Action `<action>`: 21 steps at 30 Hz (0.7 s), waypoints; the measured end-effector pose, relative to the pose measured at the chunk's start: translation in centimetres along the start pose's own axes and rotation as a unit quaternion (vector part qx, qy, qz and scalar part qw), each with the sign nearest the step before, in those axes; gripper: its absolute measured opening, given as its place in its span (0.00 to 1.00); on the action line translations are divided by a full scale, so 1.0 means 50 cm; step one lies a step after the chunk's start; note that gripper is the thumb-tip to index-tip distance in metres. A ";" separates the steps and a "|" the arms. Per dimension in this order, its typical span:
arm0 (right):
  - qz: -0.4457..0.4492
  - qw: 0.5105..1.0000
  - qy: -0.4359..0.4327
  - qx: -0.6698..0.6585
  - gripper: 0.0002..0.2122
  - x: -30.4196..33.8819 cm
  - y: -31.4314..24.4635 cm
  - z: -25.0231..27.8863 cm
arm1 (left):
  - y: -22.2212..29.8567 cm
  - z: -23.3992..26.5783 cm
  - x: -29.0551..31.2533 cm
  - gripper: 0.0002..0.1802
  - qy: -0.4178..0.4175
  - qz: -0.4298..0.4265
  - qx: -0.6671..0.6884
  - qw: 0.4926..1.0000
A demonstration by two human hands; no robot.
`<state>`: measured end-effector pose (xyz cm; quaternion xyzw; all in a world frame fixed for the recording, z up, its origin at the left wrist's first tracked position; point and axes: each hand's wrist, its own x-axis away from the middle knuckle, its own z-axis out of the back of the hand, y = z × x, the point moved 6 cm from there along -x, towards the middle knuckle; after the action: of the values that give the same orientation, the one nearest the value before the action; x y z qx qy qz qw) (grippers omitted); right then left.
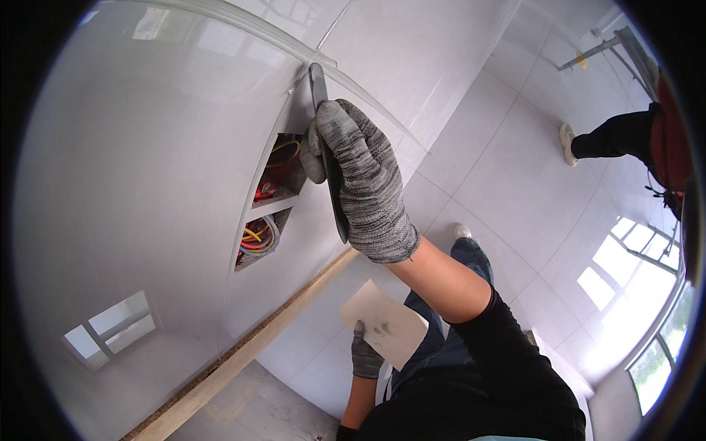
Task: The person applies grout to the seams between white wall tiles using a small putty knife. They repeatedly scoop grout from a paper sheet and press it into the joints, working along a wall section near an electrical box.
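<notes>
My right hand (364, 173), in a grey knitted glove, is closed around a long, flat, dark grey tool (318, 84) with a rounded end. Its upper tip reaches the joint (300, 50) between glossy white wall tiles, at or very close to the seam; I cannot tell if it touches. Lower down, my left hand (365, 356), gloved as well, grips a beige sheet (386, 322) by its edge, thumb on top. Several dark smudges mark the sheet's face. The palm side of the right hand is hidden.
Two wall openings (266, 234) with coloured wires sit beside the right hand. A wooden strip (254, 349) runs along the tiles' lower edge. At right stands another person, dark trouser leg (618, 140) showing, near a metal frame (625, 55). A window (662, 364) lies lower right.
</notes>
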<state>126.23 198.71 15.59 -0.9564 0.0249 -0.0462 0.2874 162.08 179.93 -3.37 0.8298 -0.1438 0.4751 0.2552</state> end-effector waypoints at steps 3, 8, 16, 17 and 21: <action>-0.014 1.000 0.001 -0.005 0.15 -0.002 0.005 0.005 | -0.004 -0.003 -0.004 0.28 -0.003 0.012 0.013 1.000; -0.021 0.999 0.009 -0.025 0.15 -0.003 0.010 0.001 | -0.008 -0.006 -0.009 0.27 0.016 0.021 0.018 0.999; -0.034 0.999 0.031 -0.025 0.15 -0.003 0.004 -0.006 | -0.008 -0.021 -0.008 0.25 0.005 0.018 0.013 1.000; -0.039 0.998 0.035 -0.021 0.15 -0.002 0.004 -0.006 | -0.007 -0.023 -0.008 0.25 0.002 0.016 0.013 1.000; -0.041 0.998 0.046 -0.016 0.16 -0.002 0.000 -0.008 | -0.008 -0.024 -0.010 0.26 -0.004 0.034 0.033 0.999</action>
<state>126.07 198.51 15.94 -0.9579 0.0002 -0.1018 0.2683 161.15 180.96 -3.40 0.8343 -0.1569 0.4847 0.2108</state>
